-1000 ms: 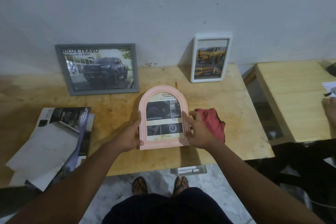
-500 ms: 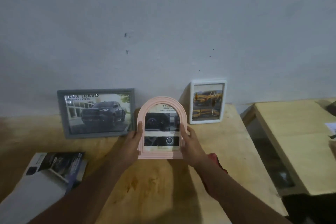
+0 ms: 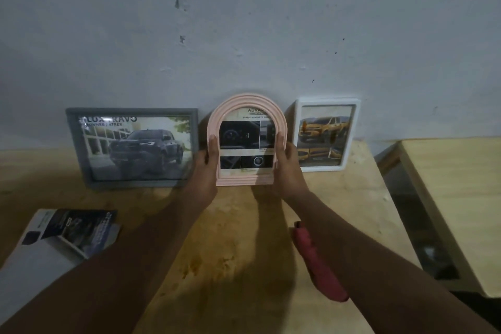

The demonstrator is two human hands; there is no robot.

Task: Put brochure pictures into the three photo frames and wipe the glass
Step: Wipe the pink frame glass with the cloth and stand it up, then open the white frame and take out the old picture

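Observation:
A pink arched frame [image 3: 245, 112] with a brochure page of car interior pictures stands upright at the back of the wooden table [image 3: 238, 225], close to the wall. My left hand [image 3: 204, 168] grips its left edge and my right hand [image 3: 288, 164] grips its right edge. A grey frame [image 3: 132, 147] showing a dark pickup leans on the wall to its left. A white frame [image 3: 326, 134] showing a yellow pickup stands to its right. A red cloth [image 3: 318, 260] lies on the table under my right forearm.
Brochures [image 3: 62, 236] lie at the table's left front. A second wooden table [image 3: 461, 198] stands to the right, across a narrow gap. The grey wall rises directly behind the frames.
Both hands carried the pink frame away from me, from the table's middle to the back between the grey and white frames. The red cloth stayed where it lay.

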